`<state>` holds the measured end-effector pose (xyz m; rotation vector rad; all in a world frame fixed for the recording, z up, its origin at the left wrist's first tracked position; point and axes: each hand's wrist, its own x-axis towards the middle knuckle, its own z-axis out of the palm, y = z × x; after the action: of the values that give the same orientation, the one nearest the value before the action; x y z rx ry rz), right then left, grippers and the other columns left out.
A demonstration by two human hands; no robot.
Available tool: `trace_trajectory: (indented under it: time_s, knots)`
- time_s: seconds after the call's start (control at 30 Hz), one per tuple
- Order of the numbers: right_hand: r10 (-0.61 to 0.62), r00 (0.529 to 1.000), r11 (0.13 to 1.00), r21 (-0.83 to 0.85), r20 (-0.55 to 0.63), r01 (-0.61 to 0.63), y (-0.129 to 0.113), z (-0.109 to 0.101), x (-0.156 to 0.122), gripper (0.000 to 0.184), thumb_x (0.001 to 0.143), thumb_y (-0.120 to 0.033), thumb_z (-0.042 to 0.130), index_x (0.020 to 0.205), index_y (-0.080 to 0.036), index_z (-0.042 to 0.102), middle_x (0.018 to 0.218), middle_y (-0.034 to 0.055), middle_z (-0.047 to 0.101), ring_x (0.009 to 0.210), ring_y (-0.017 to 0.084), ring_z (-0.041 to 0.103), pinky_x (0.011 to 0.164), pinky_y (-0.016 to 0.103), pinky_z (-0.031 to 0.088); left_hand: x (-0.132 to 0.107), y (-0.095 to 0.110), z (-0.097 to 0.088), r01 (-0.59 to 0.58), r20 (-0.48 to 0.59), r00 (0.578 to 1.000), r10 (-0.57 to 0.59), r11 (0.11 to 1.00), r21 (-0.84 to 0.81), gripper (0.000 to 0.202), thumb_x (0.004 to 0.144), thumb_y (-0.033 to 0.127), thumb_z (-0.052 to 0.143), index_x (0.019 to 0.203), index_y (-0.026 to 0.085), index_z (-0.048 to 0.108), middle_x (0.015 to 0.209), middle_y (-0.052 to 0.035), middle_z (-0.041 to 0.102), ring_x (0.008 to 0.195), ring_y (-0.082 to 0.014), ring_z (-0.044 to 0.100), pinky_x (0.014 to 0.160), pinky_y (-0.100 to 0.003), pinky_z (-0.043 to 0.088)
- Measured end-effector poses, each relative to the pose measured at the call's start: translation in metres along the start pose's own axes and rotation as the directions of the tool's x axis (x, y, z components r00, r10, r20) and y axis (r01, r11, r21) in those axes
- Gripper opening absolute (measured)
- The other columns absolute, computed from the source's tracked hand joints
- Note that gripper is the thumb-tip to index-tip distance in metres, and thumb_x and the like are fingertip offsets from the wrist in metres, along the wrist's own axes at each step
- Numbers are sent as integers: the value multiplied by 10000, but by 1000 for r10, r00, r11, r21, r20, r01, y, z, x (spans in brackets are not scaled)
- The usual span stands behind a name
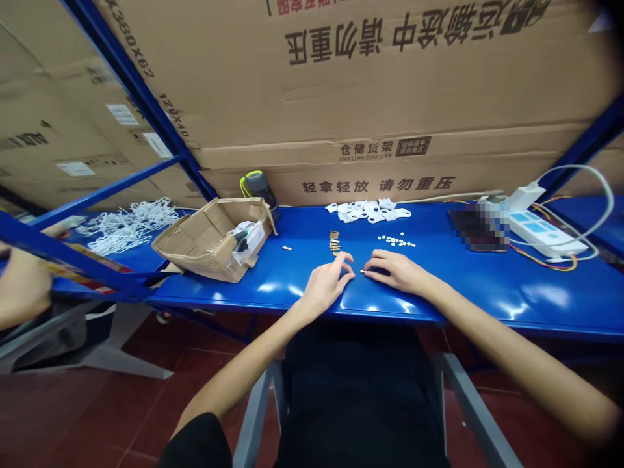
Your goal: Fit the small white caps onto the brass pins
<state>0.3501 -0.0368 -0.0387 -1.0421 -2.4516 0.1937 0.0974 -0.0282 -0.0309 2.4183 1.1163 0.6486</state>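
Note:
My left hand [328, 285] rests on the blue table top [487, 292] with its fingers curled, holding nothing. Its fingertips are just below a small stack of brass-coloured parts [334, 242]. My right hand [396, 272] lies to the right of it, with a small white-tipped pin [363, 271] at its fingertips. A row of small white beads [397, 242] lies above my right hand. A pile of white plastic clips [365, 210] sits further back, and a single small pin [286, 247] lies to the left.
A torn cardboard box [209, 237] holds bagged parts, beside a dark bottle [260, 192] and a tangle of white cords [127, 225]. A power strip [541, 234] with cables stands at the right. A co-worker's arm [22, 289] shows far left, behind a blue shelf upright [73, 257].

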Motion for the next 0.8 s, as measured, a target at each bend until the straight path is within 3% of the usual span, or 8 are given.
trace_trajectory:
  time_s: [0.1, 0.2, 0.57, 0.7, 0.8]
  knots:
    - [-15, 1000, 1000, -2, 2, 15, 2, 1, -1, 370, 1103, -425, 447, 1152, -205, 741, 1040, 100, 665, 940, 232, 665, 839, 352, 540, 4, 2, 2, -39, -15, 999, 40, 995, 88, 163, 1051, 350, 606, 1180, 264, 659, 1144, 9, 745, 1093, -187, 711, 882, -274, 519]
    - [-46, 999, 999, -29, -10, 46, 2, 4, -1, 396, 1105, -430, 437, 1133, -208, 764, 1035, 105, 689, 949, 243, 665, 845, 370, 536, 7, 6, 4, -52, 1, 999, 52, 986, 157, 221, 1080, 385, 547, 1078, 262, 730, 1140, 5, 728, 1064, -183, 708, 836, -270, 515]
    - [-8, 999, 1000, -28, -33, 7, 2, 4, -1, 368, 1087, -424, 482, 1109, -230, 793, 1018, 104, 714, 943, 252, 674, 844, 389, 533, 12, 6, 2, -86, 41, 996, 80, 976, 200, 224, 1045, 392, 586, 1081, 267, 768, 1141, -1, 736, 1012, -173, 704, 767, -248, 498]
    - [82, 996, 996, -38, -43, -84, 11, -1, -4, 343, 1073, -412, 509, 1146, -217, 782, 1031, 104, 703, 949, 249, 674, 847, 374, 536, 10, -6, -9, -84, 33, 996, 79, 974, 209, 219, 1043, 390, 592, 1050, 268, 774, 1158, -7, 734, 1058, -181, 700, 782, -239, 495]
    - [213, 970, 961, -153, -116, -230, 24, -1, -6, 333, 1066, -352, 493, 1141, -202, 781, 1030, 113, 707, 952, 264, 666, 828, 381, 519, 8, -17, -19, -9, -22, 1000, 14, 968, 249, 224, 1041, 389, 598, 1026, 264, 784, 1162, -12, 734, 1033, -180, 705, 767, -244, 495]
